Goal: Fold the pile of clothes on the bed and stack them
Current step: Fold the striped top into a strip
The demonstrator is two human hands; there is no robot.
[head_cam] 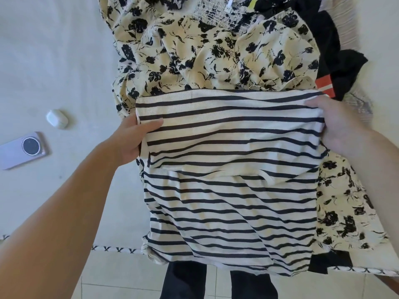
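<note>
Nearest, a striped top [231, 190] drapes over the bed [54, 61] edge, its upper part folded over. Left hand [133, 139] and right hand [341, 128] grip that fold's sides, fingers curled around the cloth. Beyond lies a floral dress [216, 50], then black clothes [332, 39].

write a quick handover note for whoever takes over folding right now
Left hand: grips the striped top at its left edge, thumb on top.
Right hand: holds the top's right edge, fingers over the fold.
The striped top lies on the floral dress near the bed's edge, its upper part folded over once.
Black clothes lie unfolded at the far right.
Phone and earbud case sit on the bed to the left.
Done: first fold. Left: finish it, fold the rest, stack; no stack shows yet.
</note>
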